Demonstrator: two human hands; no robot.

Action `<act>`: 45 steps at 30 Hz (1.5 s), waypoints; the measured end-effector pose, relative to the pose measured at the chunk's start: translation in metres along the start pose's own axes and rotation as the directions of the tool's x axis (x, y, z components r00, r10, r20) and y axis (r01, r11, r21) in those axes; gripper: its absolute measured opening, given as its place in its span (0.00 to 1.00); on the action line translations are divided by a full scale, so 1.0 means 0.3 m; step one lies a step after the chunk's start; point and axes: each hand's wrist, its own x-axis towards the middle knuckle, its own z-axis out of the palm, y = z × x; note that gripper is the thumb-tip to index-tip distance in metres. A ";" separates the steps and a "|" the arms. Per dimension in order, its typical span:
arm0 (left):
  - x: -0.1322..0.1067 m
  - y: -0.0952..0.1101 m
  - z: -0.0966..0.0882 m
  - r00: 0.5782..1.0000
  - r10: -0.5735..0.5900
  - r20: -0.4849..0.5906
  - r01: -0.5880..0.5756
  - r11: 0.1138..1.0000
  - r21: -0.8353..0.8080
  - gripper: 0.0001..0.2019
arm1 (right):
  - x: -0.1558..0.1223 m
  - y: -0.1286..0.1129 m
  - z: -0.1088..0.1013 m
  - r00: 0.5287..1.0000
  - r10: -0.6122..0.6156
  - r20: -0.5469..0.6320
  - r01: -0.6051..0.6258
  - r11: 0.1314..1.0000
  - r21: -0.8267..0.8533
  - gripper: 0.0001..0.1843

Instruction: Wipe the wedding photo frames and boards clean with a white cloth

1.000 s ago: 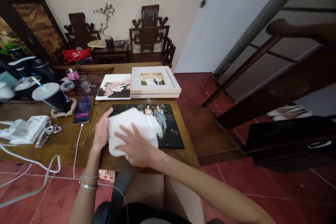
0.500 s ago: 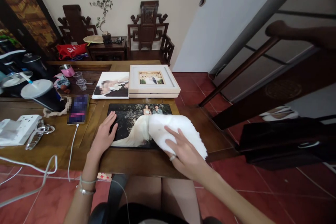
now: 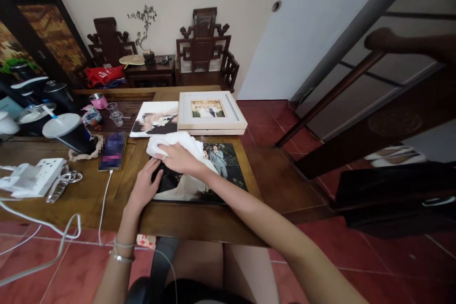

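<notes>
A dark photo panel [image 3: 231,171] showing a couple lies flat on the wooden table. My right hand [image 3: 178,157] presses a folded white cloth [image 3: 188,141] onto its upper left part, fingers bent into the cloth. The cloth and my right forearm cover much of the picture. Flat along the panel's left edge rests my left hand [image 3: 147,183], its fingers stretched out and the thumb apart. The fingertips of the left hand are close to the cloth.
Behind the panel lie a white photo board [image 3: 156,126] and a pale picture frame [image 3: 231,121]. To the left are a phone [image 3: 112,152] on a cable, a power strip [image 3: 50,173], a hair clip [image 3: 64,181] and a lidded dark cup [image 3: 73,135].
My right hand has swept the cloth from the panel's right side to its upper left, uncovering the standing figure on the right. My left hand stays at the left edge.
</notes>
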 end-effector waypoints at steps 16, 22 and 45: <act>0.001 -0.003 -0.002 1.000 0.001 0.005 -0.001 1.000 -0.021 0.21 | -0.578 0.221 -0.068 0.984 -0.173 -0.051 0.159 0.965 -0.209 0.12; 0.000 -0.011 0.003 1.000 0.025 -0.012 -0.025 1.000 0.000 0.21 | -0.667 0.043 -0.029 0.982 -0.186 -0.020 0.182 0.975 -0.127 0.14; -0.001 0.000 -0.004 1.000 0.001 -0.009 -0.002 1.000 -0.016 0.21 | -0.616 0.164 0.002 0.994 -0.063 -0.095 0.042 0.977 -0.210 0.13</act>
